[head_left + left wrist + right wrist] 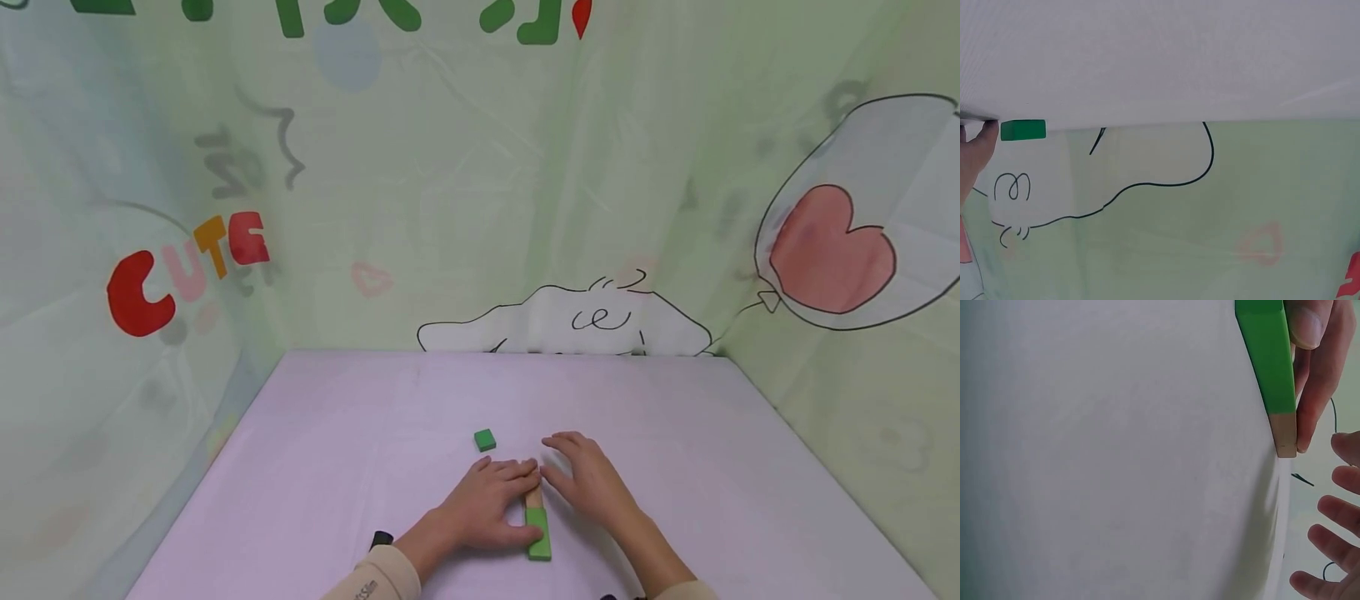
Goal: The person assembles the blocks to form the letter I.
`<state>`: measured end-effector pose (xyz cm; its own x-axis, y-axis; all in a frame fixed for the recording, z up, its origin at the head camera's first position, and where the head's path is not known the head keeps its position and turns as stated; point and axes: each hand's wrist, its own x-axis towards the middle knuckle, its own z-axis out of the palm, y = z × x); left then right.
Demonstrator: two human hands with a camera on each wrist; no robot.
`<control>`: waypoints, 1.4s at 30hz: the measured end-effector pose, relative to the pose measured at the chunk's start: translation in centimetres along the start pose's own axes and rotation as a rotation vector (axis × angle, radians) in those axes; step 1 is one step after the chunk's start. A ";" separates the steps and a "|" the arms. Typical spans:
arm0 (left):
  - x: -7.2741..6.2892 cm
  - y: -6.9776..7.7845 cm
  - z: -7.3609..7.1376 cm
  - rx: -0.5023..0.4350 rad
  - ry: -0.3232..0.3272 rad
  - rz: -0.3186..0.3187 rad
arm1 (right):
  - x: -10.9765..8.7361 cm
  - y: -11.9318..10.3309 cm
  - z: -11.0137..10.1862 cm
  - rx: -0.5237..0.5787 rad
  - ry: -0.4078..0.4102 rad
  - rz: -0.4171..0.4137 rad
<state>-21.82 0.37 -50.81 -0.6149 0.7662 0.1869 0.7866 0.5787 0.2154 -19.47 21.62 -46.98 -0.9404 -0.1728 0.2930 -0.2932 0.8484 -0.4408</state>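
A light green block (537, 546) and a bare wood-coloured block (533, 498) lie end to end in a line on the table. My left hand (483, 504) lies against this row from the left. Its thumb is on the green block, and its outstretched fingers reach over the far end of the wooden one. To the right, my right hand (592, 479) hovers with spread fingers and holds nothing. In the right wrist view, the green block (1266, 353) meets the wood-coloured piece (1283, 434) beside the left fingers. Farther back sits a small dark green block (485, 440).
The pale lilac tabletop (337, 467) is enclosed by a printed curtain (465, 183) at the back and sides. At the left cuff (386, 575) is a small black object (382, 539). The dark green block (1024, 130) also appears in the left wrist view.
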 end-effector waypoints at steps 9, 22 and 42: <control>-0.1 0.0 -0.1 -0.004 -0.016 -0.009 | 1.0 -0.4 0.4 0.030 -0.022 0.005; -0.1 -0.1 0.4 -0.031 -0.031 -0.013 | 2.8 0.1 1.1 0.019 -0.077 0.071; 0.0 -0.5 0.4 -0.033 -0.017 -0.003 | 6.5 0.8 2.8 0.097 -0.157 0.039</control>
<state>-22.25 0.19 -51.26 -0.6163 0.7689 0.1701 0.7820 0.5720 0.2476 -26.25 19.84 -47.79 -0.9644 -0.2235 0.1415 -0.2645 0.8048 -0.5314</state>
